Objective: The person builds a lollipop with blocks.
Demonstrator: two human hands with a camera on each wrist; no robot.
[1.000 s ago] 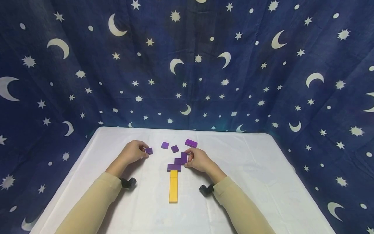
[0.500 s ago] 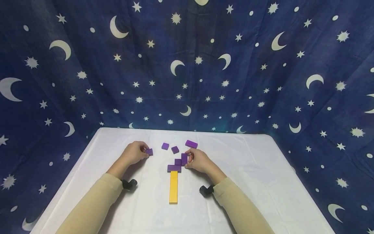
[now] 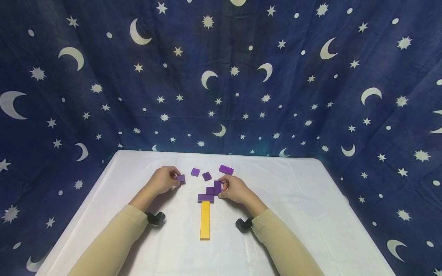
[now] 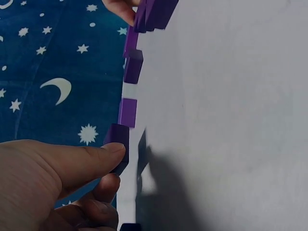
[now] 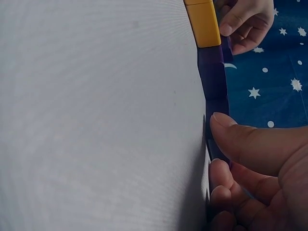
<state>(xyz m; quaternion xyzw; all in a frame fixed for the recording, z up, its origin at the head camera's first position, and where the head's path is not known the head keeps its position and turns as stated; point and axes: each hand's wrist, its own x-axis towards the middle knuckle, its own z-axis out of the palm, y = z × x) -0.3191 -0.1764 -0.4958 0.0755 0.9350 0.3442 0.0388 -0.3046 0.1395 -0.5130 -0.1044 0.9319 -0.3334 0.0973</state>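
Note:
In the head view my left hand (image 3: pixel 163 181) pinches a small dark purple square block (image 3: pixel 181 178) between thumb and fingers. Its shadow falls on the cloth beside it in the left wrist view. My right hand (image 3: pixel 236 189) holds an upright purple rectangular block (image 3: pixel 217 188), thumb at the near end and fingers at the far end. That block lies against the right side of a small purple square block (image 3: pixel 210 190). Below them a purple block (image 3: pixel 205 198) lies crosswise, at the top of a column of yellow blocks (image 3: pixel 205 222).
Two loose small purple blocks, a lighter one (image 3: pixel 195 172) and a darker one (image 3: pixel 206 176), lie behind the arrangement. A longer purple block (image 3: pixel 226 169) rests at the back right. White cloth covers the table (image 3: pixel 293 214); a blue curtain (image 3: pixel 241 84) with moons and stars hangs behind.
My left hand has shifted slightly right, carrying the small purple block towards the middle. The right hand stays at its rectangular block.

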